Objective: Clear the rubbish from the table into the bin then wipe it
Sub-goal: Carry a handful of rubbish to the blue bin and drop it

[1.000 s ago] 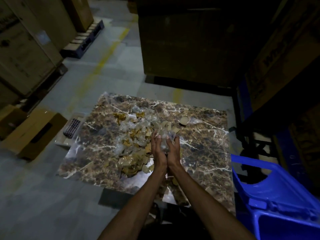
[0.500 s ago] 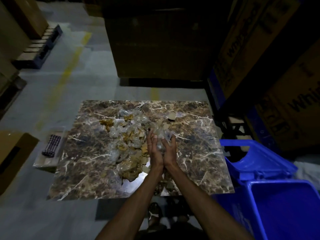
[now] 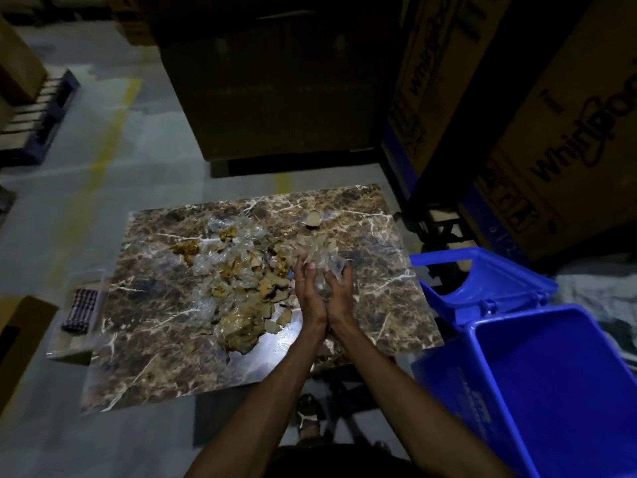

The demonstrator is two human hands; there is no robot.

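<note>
Fingers [image 3: 302, 270] of the left hand [image 3: 309, 294] and the right hand [image 3: 339, 291] curl upward, heels pressed together, cupping a clump of clear plastic scraps [image 3: 324, 267] between the palms above the right half of the marble tabletop [image 3: 155, 346]. Compared with half a second ago, the cupped hands sit closer to the table's right edge and the open blue bin [image 3: 537, 384], beside that edge, fills more of the view. The main rubbish pile [image 3: 238, 288] of torn cardboard and plastic lies unchanged at the table's centre. A checked cloth [image 3: 81, 308] rests off the left edge.
</note>
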